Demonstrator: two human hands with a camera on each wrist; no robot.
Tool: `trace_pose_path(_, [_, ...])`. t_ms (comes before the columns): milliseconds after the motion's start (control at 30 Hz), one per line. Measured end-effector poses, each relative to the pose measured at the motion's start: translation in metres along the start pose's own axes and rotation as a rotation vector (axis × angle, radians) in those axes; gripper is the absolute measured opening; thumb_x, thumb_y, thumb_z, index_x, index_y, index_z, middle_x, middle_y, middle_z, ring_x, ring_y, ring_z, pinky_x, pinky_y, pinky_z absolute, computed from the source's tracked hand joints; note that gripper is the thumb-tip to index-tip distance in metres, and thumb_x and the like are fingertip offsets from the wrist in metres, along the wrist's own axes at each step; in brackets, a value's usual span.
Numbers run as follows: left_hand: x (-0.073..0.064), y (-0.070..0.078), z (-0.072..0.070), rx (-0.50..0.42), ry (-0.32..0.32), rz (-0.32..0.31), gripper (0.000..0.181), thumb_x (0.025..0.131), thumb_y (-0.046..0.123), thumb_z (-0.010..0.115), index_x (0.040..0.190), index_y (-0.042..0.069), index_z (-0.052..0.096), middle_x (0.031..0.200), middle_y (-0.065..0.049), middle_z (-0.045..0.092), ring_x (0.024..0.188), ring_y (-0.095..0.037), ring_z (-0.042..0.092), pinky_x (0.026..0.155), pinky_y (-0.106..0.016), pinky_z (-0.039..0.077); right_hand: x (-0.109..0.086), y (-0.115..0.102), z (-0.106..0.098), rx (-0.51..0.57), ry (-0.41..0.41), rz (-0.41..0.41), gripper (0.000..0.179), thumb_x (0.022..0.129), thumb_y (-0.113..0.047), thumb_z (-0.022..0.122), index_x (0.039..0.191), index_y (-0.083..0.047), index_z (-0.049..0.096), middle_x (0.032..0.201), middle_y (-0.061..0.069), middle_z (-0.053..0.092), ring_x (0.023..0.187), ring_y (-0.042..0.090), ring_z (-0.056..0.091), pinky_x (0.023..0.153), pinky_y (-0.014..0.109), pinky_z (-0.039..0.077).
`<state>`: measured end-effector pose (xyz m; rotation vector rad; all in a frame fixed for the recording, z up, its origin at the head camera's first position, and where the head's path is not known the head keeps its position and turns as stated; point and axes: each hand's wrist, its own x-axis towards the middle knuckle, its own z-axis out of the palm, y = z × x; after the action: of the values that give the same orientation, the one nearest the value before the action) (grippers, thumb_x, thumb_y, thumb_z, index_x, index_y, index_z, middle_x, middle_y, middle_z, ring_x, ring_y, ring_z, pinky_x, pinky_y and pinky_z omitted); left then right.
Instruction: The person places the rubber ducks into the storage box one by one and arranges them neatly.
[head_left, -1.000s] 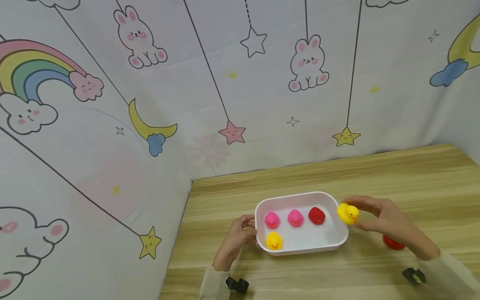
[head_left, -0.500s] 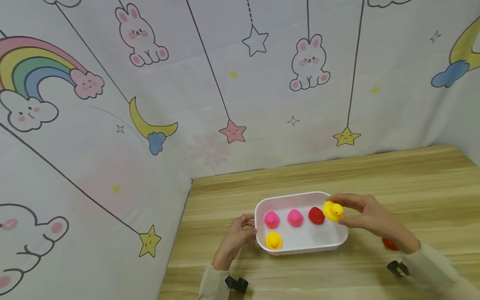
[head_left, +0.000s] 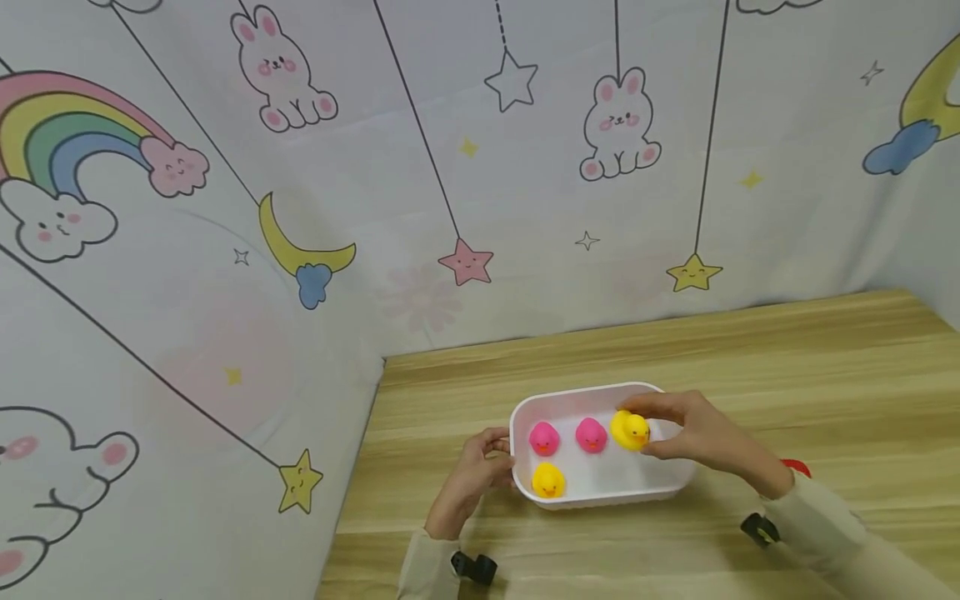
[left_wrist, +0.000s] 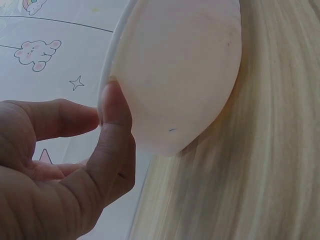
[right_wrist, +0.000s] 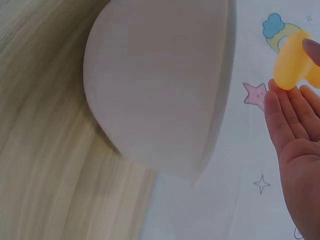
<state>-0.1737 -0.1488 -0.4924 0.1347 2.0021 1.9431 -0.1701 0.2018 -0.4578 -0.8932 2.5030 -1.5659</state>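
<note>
A white plastic tub (head_left: 600,492) stands on the table. My left hand (head_left: 476,467) pinches its left rim; in the left wrist view, finger and thumb tips (left_wrist: 116,102) meet at that rim. My right hand (head_left: 693,425) holds a yellow rubber duck (head_left: 630,430) over the right half of the tub; the right wrist view shows the same yellow duck (right_wrist: 291,62) between thumb and fingertips, above rim level. Inside the tub are a pink duck (head_left: 544,438), a second pink duck (head_left: 592,435) and another yellow duck (head_left: 548,481). The red object in the tub is hidden behind the held duck.
A red object (head_left: 797,467) lies on the wooden table (head_left: 825,358), mostly covered by the right forearm. A white fabric wall (head_left: 555,208) with printed rabbits and stars rises behind the table and along its left side.
My right hand has carried the yellow duck leftward from beside the tub's right rim to over its inside, covering the red object there. My left hand stays on the rim.
</note>
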Motion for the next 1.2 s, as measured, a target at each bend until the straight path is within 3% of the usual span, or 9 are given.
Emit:
trace_pose_path(100, [0.001, -0.001, -0.001, 0.005, 0.003, -0.001, 0.050, 0.088, -0.010, 0.057, 0.135, -0.020, 0.042, 0.101, -0.016, 0.053, 0.063, -0.015, 0.059, 0.063, -0.033, 0.063, 0.008, -0.001, 0.008, 0.004, -0.036, 0.017, 0.048, 0.083, -0.011, 0.082, 0.128, -0.006, 0.067, 0.127, 0.008, 0.067, 0.113, 0.023, 0.062, 0.096, 0.063, 0.052])
trace_pose_path(333, [0.000, 0.000, -0.001, 0.008, 0.001, 0.001, 0.050, 0.089, -0.010, 0.057, 0.135, -0.021, 0.043, 0.100, -0.016, 0.053, 0.062, -0.015, 0.059, 0.063, -0.032, 0.063, 0.020, 0.005, 0.028, -0.008, -0.106, -0.005, 0.044, 0.081, -0.009, 0.081, 0.123, -0.006, 0.068, 0.124, 0.005, 0.069, 0.109, 0.021, 0.064, 0.096, 0.054, 0.055])
trace_pose_path(567, [-0.001, 0.002, 0.001, 0.006, -0.007, 0.010, 0.050, 0.089, -0.010, 0.057, 0.135, -0.021, 0.042, 0.101, -0.016, 0.053, 0.061, -0.016, 0.059, 0.062, -0.033, 0.063, 0.025, 0.014, 0.042, -0.065, -0.130, -0.054, 0.041, 0.076, -0.001, 0.078, 0.114, -0.016, 0.071, 0.112, -0.005, 0.072, 0.100, 0.014, 0.065, 0.092, 0.034, 0.057])
trace_pose_path(767, [-0.001, 0.002, 0.000, 0.004, -0.001, 0.006, 0.049, 0.089, -0.010, 0.057, 0.135, -0.021, 0.043, 0.101, -0.016, 0.053, 0.062, -0.016, 0.059, 0.062, -0.031, 0.063, 0.029, 0.018, 0.049, -0.079, -0.146, -0.070, 0.041, 0.072, 0.002, 0.077, 0.109, -0.016, 0.071, 0.109, -0.007, 0.072, 0.096, 0.011, 0.063, 0.088, 0.037, 0.058])
trace_pose_path(1000, [0.000, 0.003, 0.000, 0.006, -0.002, 0.015, 0.049, 0.088, -0.010, 0.057, 0.134, -0.021, 0.044, 0.100, -0.015, 0.052, 0.063, -0.016, 0.059, 0.064, -0.033, 0.063, 0.029, 0.020, 0.051, -0.183, -0.196, -0.038, 0.041, 0.071, -0.002, 0.079, 0.111, -0.008, 0.072, 0.110, -0.001, 0.073, 0.098, 0.015, 0.068, 0.090, 0.036, 0.058])
trace_pose_path(1200, [0.000, 0.001, 0.000, 0.010, -0.003, 0.014, 0.048, 0.088, -0.010, 0.056, 0.134, -0.021, 0.045, 0.099, -0.015, 0.052, 0.062, -0.016, 0.060, 0.063, -0.032, 0.063, 0.028, 0.025, 0.058, -0.202, -0.208, -0.012, 0.040, 0.070, 0.000, 0.077, 0.108, -0.010, 0.073, 0.103, -0.008, 0.070, 0.091, 0.012, 0.064, 0.084, 0.032, 0.058])
